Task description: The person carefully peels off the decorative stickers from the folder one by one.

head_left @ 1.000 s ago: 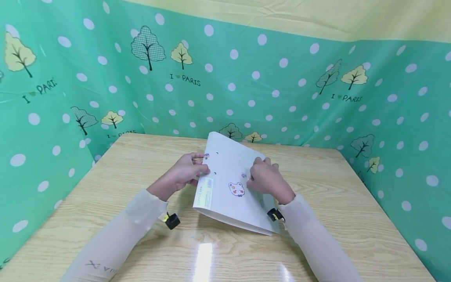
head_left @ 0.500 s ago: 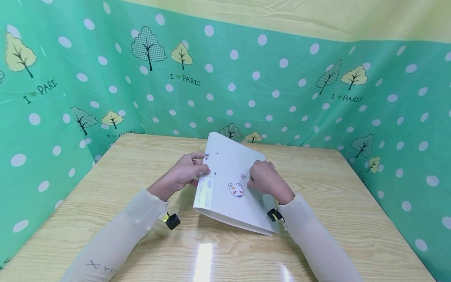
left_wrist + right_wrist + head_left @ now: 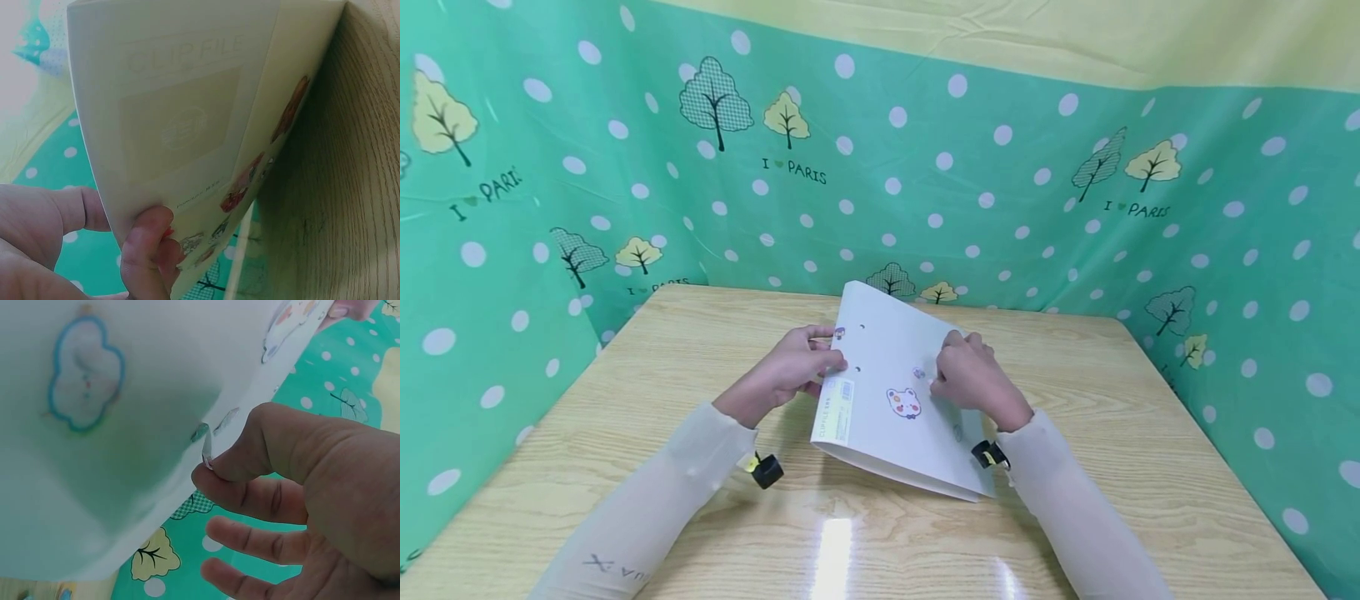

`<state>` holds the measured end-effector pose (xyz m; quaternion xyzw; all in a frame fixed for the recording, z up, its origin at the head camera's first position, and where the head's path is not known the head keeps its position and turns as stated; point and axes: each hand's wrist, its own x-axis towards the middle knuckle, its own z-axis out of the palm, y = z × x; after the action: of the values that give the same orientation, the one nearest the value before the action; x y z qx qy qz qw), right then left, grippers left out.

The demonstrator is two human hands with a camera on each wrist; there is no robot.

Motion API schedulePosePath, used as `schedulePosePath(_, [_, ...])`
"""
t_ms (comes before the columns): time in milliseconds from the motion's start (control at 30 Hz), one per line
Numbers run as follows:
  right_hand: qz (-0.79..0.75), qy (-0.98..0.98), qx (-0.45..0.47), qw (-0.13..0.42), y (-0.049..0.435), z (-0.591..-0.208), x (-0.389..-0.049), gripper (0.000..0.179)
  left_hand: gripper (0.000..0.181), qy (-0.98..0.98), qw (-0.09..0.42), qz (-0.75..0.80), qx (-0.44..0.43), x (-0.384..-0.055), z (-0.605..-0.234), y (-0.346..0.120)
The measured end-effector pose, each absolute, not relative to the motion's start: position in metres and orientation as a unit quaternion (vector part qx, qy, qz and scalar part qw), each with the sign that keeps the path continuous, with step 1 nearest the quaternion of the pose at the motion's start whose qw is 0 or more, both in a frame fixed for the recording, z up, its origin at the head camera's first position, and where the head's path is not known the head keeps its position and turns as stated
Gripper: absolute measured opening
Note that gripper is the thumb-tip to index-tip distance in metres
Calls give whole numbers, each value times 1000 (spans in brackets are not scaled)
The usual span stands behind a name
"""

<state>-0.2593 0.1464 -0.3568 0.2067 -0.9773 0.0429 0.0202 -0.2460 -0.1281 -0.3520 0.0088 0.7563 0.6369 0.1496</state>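
A white clip file stands tilted on the table, its cover bowed over. My left hand grips its spine edge, thumb on the cover; the left wrist view shows fingertips curled on the side printed CLIP FILE. My right hand is over the cover's right part. In the right wrist view, its thumb and index finger pinch a small pale sticker lifted from the cover, while the other fingers are spread. Nearby on the cover are a bear sticker, a small purplish sticker and a cloud sticker.
The wood-grain table carries the file. A green polka-dot cloth with printed trees hangs behind and at both sides. A yellowish label lies along the file's spine edge. Black wrist cameras sit at both cuffs.
The right hand has shifted slightly to the right over the cover compared with half a second ago. The left hand and the file have stayed in place.
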Motion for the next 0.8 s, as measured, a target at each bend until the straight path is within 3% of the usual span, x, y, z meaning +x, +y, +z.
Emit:
schedulePosePath(500, [36,-984,174,-6,167,-344,-264,34,69,756,152,637,9,-246,-352,-128])
schedulePosePath(800, [18,-993,97,-67,202,-339,-275,34,70,757,152,635,2,-246,-352,-127])
